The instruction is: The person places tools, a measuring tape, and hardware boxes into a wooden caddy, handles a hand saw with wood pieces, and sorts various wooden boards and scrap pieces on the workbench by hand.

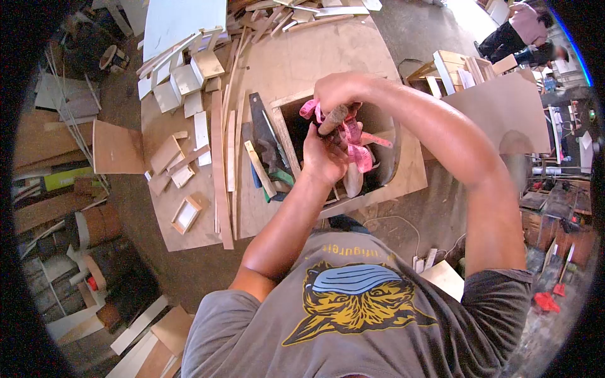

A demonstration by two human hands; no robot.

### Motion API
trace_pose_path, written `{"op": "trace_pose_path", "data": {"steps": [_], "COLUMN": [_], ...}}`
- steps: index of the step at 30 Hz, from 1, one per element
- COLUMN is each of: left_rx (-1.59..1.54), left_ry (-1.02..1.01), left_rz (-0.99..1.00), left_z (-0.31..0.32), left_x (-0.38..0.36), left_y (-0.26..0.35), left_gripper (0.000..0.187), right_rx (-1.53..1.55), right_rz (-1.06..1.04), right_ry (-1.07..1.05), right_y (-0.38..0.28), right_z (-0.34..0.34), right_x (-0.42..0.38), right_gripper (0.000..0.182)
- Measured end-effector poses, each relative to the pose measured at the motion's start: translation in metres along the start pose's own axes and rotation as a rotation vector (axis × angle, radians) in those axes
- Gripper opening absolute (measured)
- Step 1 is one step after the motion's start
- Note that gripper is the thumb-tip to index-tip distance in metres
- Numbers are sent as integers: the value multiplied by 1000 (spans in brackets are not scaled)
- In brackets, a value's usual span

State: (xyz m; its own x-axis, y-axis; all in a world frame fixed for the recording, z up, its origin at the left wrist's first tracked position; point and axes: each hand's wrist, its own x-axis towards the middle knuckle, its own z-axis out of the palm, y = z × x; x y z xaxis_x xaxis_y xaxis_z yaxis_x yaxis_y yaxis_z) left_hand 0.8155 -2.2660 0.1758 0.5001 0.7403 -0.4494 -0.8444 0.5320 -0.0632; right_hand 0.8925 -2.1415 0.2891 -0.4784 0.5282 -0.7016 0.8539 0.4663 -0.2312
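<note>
Over an open wooden box (280, 135), my two hands are close together. My left hand (324, 157) is closed around a tool with a round wooden handle (334, 118); its other end is hidden. A pink measuring tape (359, 157) hangs in loops around the handle. My right hand (340, 91) is bent down from above, its fingers closed on a loop of that tape at the left. A pale rounded object (354, 181) shows inside the box below the tape.
Left of the box lie a handsaw (265, 123) and a wooden strip (259, 170). Long strips (222, 170), a small frame (186, 214) and stacked offcuts (183, 82) cover the table's left side. A brown panel (504, 110) stands at right. Another person (526, 28) is at the far right.
</note>
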Motion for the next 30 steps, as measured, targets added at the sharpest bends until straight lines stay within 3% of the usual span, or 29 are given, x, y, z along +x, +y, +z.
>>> {"op": "trace_pose_path", "data": {"steps": [3, 6, 10, 12, 13, 14, 17, 18, 21, 23, 26, 30], "left_rx": [56, -25, 87, 61, 49, 109, 100, 198, 45, 54, 48, -1], "left_ry": [73, -38, -127, -66, -36, 117, -262, -93, 53, -35, -89, -42], "left_rz": [20, 37, -20, 40, 70, 120, 47, 102, 119, 79, 100, 137], "left_z": [13, 14, -3, 2, 14, 27, -9, 21, 25, 9, 7, 16], "left_x": [-3, -6, 5, 1, -6, -15, 3, -16, -15, -8, -13, -20], "left_y": [1, 2, 9, 10, 9, 3, 6, -1, -6, -7, -12, -16], "left_gripper": [51, 51, 57, 62, 65, 73, 77, 77, 77, 78, 79, 82], "right_rx": [157, 387, 500, 597, 542, 487, 326, 275, 234, 119, 190, 329], "right_rz": [20, -3, -82, -68, -104, -138, -204, -236, -288, -193, -282, -146], "right_ry": [-50, -17, 81, 175, 176, 178, 281, 352, 435, 337, 449, 741], "right_y": [1, 27, 30, 40, 46, 53, 45, 49, 56, 39, 47, 39], "right_z": [-9, 6, 2, 19, 27, 35, 35, 41, 53, 40, 50, 51], "right_x": [-13, 3, -24, -25, -18, -9, -14, -1, 22, -1, 5, -28], "right_gripper": [34, 40, 35, 31, 31, 31, 30, 29, 29, 29, 30, 42]}}
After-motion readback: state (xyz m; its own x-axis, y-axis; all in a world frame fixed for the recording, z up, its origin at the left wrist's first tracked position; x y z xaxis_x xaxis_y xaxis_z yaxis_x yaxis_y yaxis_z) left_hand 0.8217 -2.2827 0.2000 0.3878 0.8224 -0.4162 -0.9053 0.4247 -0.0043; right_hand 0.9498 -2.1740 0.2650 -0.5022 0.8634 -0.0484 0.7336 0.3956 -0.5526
